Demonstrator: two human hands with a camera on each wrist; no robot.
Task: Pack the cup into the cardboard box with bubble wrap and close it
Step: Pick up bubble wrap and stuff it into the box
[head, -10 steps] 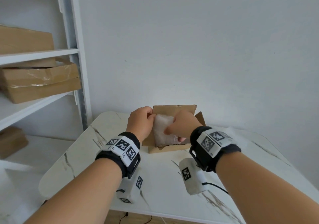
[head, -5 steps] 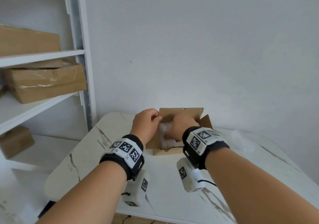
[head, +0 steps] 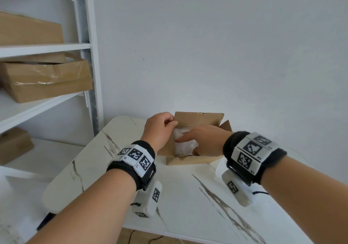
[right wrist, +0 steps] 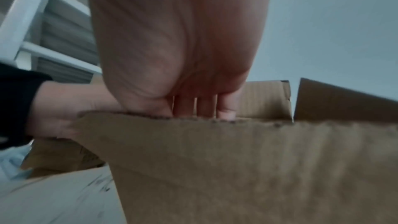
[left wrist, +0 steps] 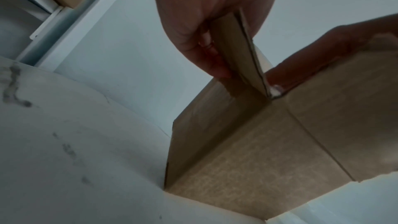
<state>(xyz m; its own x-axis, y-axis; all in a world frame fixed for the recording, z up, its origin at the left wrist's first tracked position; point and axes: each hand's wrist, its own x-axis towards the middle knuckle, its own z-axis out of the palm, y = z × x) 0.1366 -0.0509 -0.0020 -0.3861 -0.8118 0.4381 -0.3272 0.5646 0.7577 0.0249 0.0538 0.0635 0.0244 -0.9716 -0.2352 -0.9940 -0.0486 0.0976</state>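
An open cardboard box point(head: 190, 160) stands at the far side of the table with its flaps up. A white bubble wrap bundle point(head: 185, 146) lies inside it; the cup itself is hidden. My left hand point(head: 170, 124) pinches the box's left flap point(left wrist: 239, 48) between thumb and fingers and holds it upright. My right hand point(head: 190, 138) reaches into the box from the front. Its straight fingers point(right wrist: 193, 106) go down behind the front wall point(right wrist: 258, 168) and press on the bundle. A small bit of the wrap point(left wrist: 274, 91) shows at the flap's base.
The white marble-patterned table point(head: 188, 196) has a rounded left edge and stands against a plain wall. To the left, a white shelf unit point(head: 88, 74) carries several cardboard boxes point(head: 47, 80).
The bundle has gone down from above the box into it, with my right hand pushing on it. My left hand has shifted from the bundle to the left flap.
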